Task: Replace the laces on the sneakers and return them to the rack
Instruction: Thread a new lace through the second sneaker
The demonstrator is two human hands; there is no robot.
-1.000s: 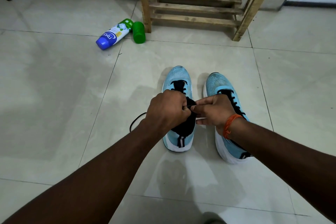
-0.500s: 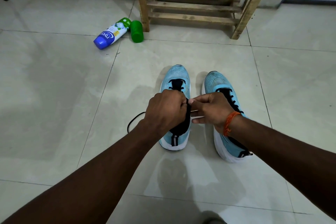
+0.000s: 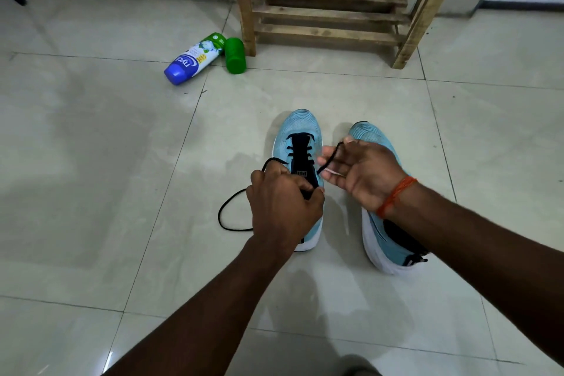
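A: Head view, quick. What's changed?

B: The hands were bunched together over the tongue of the left sneaker (image 3: 300, 128) a second ago. They're apart now. The right hand (image 3: 363, 174) has swung out to the right and up, taking a strand of the black lace (image 3: 334, 154) with it.

A: And the left hand (image 3: 283, 201)?

B: It has stayed put, knuckles up, low on the tongue near the collar. Its fingers are curled round the lace, which comes out behind the hand and loops onto the floor (image 3: 91, 162).

A: How does the right hand grip?

B: Palm turned toward the camera, fingers loosely bent, lace pinched up by the thumb. The strand runs down slantwise toward the eyelets. There's an orange thread band (image 3: 396, 194) at that wrist.

A: What does it mean for the task?

B: It looks like a pull-through: slack drawn out of an upper eyelet and the crossings snugged. The lower crossings are already in. I'd call this shoe's lacing late but not tied off.

A: The other shoe?

B: The right sneaker (image 3: 387, 241) sits just beside it, toes forward. Its top is hidden by the right hand, so I can't judge its laces.

A: The rack?

B: The wooden rack (image 3: 329, 15) is well ahead by the wall, and both shoes are on the floor. A bottle (image 3: 192, 59) and a green cap (image 3: 235, 55) lie by its leg.
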